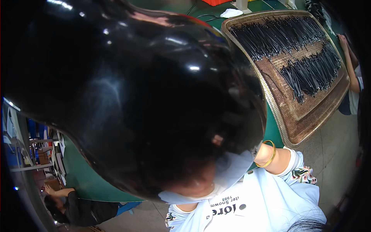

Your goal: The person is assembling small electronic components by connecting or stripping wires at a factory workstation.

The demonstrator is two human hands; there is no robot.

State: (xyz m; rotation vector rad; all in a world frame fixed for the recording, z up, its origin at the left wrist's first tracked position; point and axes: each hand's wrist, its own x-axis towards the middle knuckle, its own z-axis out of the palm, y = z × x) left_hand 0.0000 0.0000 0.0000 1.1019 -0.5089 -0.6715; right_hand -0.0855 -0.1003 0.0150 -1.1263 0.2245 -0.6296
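Note:
A large, glossy black rounded housing (154,116) fills most of the head view and hides the place where my hands would show. My right wrist (263,155), with a gold bangle (273,156) around it, goes in behind the housing's lower right edge. The fingers of that hand are hidden, so what they touch cannot be seen. Of my left arm only a bit near the sleeve (170,216) shows; the hand itself is covered.
On the green table (89,174), at the far right, lies a brown perforated tray (301,131) with two rows of many thin black strips (278,34). One person (353,73) is beyond the tray. Another person (85,208) is at the lower left, near shelving (34,147).

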